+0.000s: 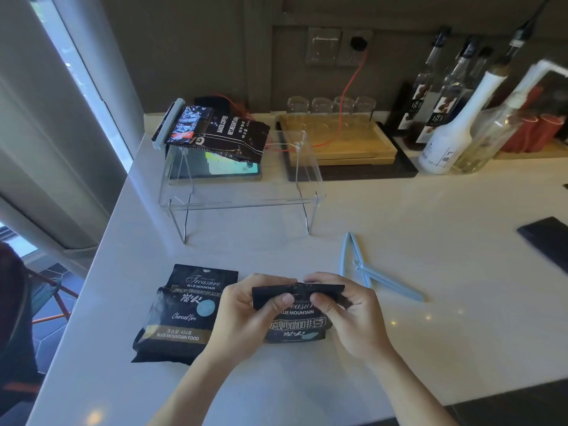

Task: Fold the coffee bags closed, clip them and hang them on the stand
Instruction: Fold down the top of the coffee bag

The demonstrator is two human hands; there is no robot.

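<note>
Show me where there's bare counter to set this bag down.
Free: white counter right of the two pale blue clips, short of the black phone; also between the clear acrylic stand and both hands. Crowded: left, beside the second black coffee bag.

White counter (399, 216) ran along a dark grey-brown wall (196, 50). Wall had a socket plate (338, 47) with a red cable (350, 84) plugged in. Tall window (70, 66) at left, daylight coming in, pale frame. Back of counter: wooden tray (341, 146) with upturned glasses (332, 106), syrup bottles (445, 96) at right. Dark hex-tiled floor (58, 305) below left.
</note>
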